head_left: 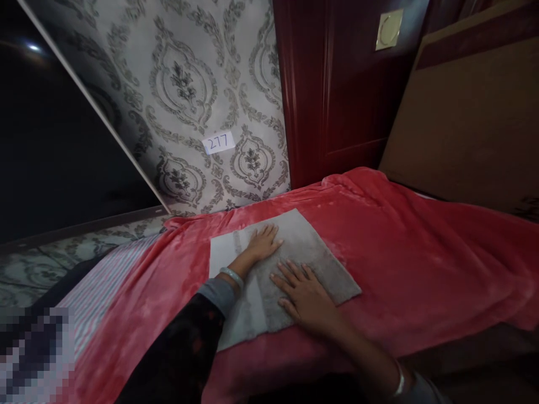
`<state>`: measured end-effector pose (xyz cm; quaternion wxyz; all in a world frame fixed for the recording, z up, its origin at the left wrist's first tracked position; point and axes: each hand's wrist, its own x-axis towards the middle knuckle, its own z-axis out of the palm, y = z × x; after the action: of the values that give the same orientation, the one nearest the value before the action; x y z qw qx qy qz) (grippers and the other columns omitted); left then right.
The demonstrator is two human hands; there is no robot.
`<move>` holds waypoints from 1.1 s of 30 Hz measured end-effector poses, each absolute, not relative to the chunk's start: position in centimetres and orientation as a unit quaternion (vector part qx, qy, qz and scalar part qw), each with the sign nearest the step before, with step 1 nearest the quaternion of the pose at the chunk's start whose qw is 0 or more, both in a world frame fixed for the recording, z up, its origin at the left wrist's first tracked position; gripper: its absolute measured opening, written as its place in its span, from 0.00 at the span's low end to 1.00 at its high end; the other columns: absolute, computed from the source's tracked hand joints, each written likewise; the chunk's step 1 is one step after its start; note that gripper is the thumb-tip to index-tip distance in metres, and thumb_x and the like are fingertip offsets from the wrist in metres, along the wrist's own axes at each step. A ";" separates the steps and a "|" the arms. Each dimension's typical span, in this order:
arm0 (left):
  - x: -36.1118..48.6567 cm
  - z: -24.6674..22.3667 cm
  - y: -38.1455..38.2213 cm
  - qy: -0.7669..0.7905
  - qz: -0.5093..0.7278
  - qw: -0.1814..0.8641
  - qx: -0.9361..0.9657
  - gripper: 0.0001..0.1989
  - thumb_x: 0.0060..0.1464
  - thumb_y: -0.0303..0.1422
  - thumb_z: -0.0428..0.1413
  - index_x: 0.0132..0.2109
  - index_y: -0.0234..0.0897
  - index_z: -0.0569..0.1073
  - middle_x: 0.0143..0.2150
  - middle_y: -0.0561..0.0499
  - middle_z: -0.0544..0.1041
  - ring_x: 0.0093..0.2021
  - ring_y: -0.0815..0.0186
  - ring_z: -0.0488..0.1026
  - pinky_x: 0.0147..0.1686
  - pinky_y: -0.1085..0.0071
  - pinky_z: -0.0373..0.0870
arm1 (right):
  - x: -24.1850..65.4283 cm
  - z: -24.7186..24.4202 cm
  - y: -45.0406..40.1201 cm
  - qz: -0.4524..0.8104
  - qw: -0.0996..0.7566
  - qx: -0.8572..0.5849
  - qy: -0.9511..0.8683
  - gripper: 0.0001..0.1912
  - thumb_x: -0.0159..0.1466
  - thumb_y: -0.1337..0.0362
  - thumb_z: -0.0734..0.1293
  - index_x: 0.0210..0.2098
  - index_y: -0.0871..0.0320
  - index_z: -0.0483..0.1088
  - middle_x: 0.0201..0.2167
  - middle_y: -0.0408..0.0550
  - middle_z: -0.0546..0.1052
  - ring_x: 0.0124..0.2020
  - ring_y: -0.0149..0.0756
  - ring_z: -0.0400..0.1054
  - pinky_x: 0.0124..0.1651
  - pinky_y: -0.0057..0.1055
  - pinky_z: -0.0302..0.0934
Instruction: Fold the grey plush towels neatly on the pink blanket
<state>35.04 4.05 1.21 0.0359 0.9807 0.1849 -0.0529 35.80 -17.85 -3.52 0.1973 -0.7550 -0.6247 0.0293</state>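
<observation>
A grey cloth [324, 255] with a paler band along its left side lies spread flat on a red plush blanket [421, 264]. My left hand [263, 242] rests palm down on the cloth's upper middle, fingers spread. Lower and to the right, my right hand [305, 294] also lies flat on the cloth with its fingers apart. Neither hand grips anything. The cloth's lower left part is partly covered by my left forearm.
Behind the blanket stand a patterned wall with a "277" label [218, 142], a dark red panel [337, 84] and a large cardboard sheet [471, 123]. A dark screen [63, 129] is at left. Striped fabric [113, 280] shows beside the blanket.
</observation>
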 end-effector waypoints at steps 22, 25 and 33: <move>40.7 2.2 4.6 0.242 0.034 -0.038 0.969 0.30 0.66 0.48 0.40 0.67 0.38 0.65 0.68 0.35 0.64 0.70 0.42 0.56 0.67 0.34 0.39 | 37.6 -2.0 -18.6 0.029 0.245 -0.736 -0.630 0.25 0.69 0.55 0.62 0.65 0.48 0.65 0.68 0.46 0.64 0.70 0.45 0.53 0.70 0.48 0.49; 39.8 1.8 2.1 0.155 0.014 -0.032 0.987 0.28 0.67 0.46 0.40 0.69 0.44 0.61 0.73 0.43 0.57 0.73 0.52 0.52 0.69 0.44 0.45 | 39.8 -1.2 -19.4 -0.006 0.257 -0.764 -0.592 0.24 0.70 0.57 0.61 0.64 0.53 0.68 0.64 0.51 0.69 0.66 0.44 0.59 0.68 0.47 0.51; 42.8 0.1 1.3 0.080 -0.044 0.013 0.996 0.35 0.66 0.51 0.38 0.73 0.40 0.49 0.76 0.41 0.45 0.75 0.54 0.43 0.70 0.45 0.42 | 41.2 -4.1 -20.7 -0.030 0.188 -0.798 -0.572 0.33 0.70 0.46 0.59 0.70 0.51 0.58 0.72 0.55 0.54 0.73 0.47 0.43 0.72 0.51 0.37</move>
<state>42.77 1.32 0.12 0.0130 0.9957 0.0802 -0.0445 41.22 -20.71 -4.15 0.1876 -0.7981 -0.5718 -0.0302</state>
